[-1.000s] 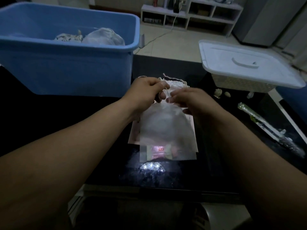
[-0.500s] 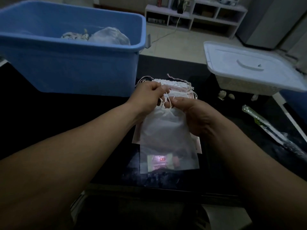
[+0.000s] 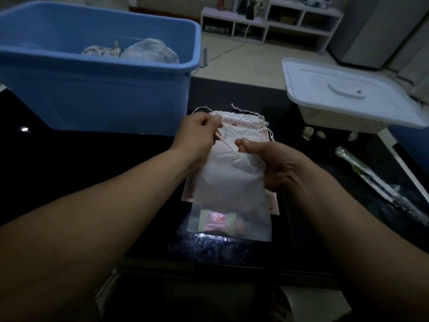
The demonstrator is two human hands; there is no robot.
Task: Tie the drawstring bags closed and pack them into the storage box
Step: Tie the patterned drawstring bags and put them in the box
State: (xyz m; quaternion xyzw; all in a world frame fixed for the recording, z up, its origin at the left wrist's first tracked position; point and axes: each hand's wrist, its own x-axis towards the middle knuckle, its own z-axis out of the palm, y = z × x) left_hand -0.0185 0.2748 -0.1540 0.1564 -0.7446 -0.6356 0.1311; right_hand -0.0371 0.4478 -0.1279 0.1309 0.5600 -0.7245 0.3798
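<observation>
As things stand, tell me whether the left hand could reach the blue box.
Probably yes: the blue box stands just beside the left hand, nothing between them, though that hand pinches the drawstring now.

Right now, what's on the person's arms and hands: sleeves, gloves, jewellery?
Nothing worn shows. The left hand and right hand have no gloves, rings or watch visible. Both forearms are uncovered to the frame edge, no sleeve in view. Light is dim.

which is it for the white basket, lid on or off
On: the white lid sits flat across the basket, overhanging its woven wall, so its contents are hidden.
</observation>
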